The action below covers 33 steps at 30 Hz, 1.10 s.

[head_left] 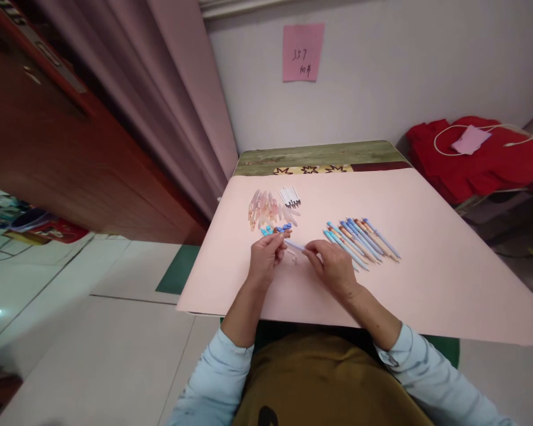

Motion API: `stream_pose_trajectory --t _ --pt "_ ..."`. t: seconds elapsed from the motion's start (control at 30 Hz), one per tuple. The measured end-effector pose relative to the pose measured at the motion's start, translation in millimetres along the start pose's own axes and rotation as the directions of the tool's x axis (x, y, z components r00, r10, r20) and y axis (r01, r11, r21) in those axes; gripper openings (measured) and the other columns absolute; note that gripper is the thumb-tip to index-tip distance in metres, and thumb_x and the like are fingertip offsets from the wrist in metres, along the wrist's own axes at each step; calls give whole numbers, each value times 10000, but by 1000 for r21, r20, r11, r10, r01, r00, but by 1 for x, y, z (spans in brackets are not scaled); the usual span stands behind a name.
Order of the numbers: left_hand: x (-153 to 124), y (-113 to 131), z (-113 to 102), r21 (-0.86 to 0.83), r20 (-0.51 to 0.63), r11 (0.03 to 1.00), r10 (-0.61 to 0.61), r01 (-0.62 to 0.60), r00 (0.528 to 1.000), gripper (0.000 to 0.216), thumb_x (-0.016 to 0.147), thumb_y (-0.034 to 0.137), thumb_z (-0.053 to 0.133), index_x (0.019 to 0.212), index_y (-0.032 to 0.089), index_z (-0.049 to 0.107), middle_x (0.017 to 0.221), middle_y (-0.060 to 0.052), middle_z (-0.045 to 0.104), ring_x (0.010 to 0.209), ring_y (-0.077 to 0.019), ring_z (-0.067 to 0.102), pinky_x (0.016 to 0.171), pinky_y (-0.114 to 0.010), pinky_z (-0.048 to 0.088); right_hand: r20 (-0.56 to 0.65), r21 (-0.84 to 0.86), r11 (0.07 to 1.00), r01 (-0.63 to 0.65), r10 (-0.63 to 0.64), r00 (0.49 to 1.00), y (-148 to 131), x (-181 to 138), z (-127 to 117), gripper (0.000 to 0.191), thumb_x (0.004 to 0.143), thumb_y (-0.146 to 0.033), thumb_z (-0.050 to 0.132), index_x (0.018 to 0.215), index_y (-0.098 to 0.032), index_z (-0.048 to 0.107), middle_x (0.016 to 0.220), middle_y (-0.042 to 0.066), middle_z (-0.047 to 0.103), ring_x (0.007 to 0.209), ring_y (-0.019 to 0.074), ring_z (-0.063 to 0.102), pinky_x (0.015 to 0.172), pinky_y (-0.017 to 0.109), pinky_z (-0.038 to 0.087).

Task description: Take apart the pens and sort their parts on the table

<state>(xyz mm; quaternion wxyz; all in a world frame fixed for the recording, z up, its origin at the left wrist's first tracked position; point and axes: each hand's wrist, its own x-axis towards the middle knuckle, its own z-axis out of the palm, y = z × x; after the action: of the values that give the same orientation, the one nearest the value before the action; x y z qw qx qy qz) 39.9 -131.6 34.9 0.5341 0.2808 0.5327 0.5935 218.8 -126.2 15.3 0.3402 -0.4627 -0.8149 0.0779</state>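
Observation:
Between my two hands is a slim pale blue pen [295, 245], lying roughly level just above the table. My left hand [265, 258] pinches around its left end, and the fingers hide that tip. The thumb and forefinger of my right hand [333, 265] grip the other end. Just beyond my left hand lie small blue and brown pen parts [283, 228]. Farther back are a pile of clear pinkish pen barrels [264, 208] and a bundle of white refills [289, 196] with dark ends. Several blue and tan pens [363, 241] lie side by side past my right hand.
Pale pink paper [435, 278] covers most of the table, whose green wood-patterned top [320, 155] shows at the back. A wall stands behind, bearing a pink note [302, 53]. Red cloth [484, 157] with a white cable is piled at right; a curtain [182, 77] hangs at left.

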Motion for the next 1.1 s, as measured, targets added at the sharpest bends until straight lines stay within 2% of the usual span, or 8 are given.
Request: stream_pose_trajectory --t 0.1,0.27,0.43,0.6,0.7,0.87,1.0,1.1 --pt "12 19 -9 -80 -145 989 110 -123 983 361 658 427 797 798 103 720 591 4 592 405 -28 404 356 -179 197 -9 -13 999 -35 34 999 7 -1 -9 243 990 -332 479 911 -200 668 829 35 702 751 165 610 709 273 368" --pt "36 47 -40 -91 -475 913 312 -398 823 380 655 459 795 710 140 596 585 27 602 417 -44 478 363 -159 305 3 -123 965 -232 234 972 17 5 -17 169 921 -322 567 849 -230 689 818 16 701 756 171 612 599 269 319" --pt "37 21 -21 65 -224 984 178 -167 958 361 682 455 775 686 142 593 509 23 578 352 -65 461 319 -175 306 126 -173 949 -264 287 950 9 15 1 187 905 -342 573 822 -243 708 821 18 706 745 168 610 567 265 284" --pt "46 7 5 169 -107 971 189 -169 976 322 731 435 731 687 152 585 490 19 579 335 -70 455 302 -173 281 105 -80 946 -313 320 941 12 15 4 214 890 -392 576 831 -254 728 797 12 715 735 167 617 596 260 327" --pt "55 15 14 198 -51 966 182 -169 982 308 739 425 721 689 160 572 468 30 566 314 -68 435 296 -174 265 94 131 910 -394 384 919 13 21 -3 272 891 -429 558 857 -239 749 796 27 725 694 162 612 616 267 369" --pt "56 16 25 213 -12 966 151 -145 988 315 739 434 719 682 168 560 478 38 571 318 -62 427 297 -172 262 400 606 529 -594 443 803 5 41 -4 375 805 -527 627 871 -174 736 745 42 709 626 146 594 587 257 429" --pt "56 11 28 217 -10 964 158 -152 987 325 733 439 727 679 171 550 473 40 560 337 -66 442 319 -170 279 533 678 291 -675 437 724 -4 45 6 391 652 -509 764 809 -156 708 682 24 675 568 112 538 548 242 410" --pt "55 15 27 240 15 957 163 -162 986 346 741 474 716 696 170 558 499 33 569 356 -72 454 331 -177 287 569 692 234 -683 406 715 0 44 9 364 614 -468 791 764 -153 687 643 12 657 538 97 513 536 237 397"
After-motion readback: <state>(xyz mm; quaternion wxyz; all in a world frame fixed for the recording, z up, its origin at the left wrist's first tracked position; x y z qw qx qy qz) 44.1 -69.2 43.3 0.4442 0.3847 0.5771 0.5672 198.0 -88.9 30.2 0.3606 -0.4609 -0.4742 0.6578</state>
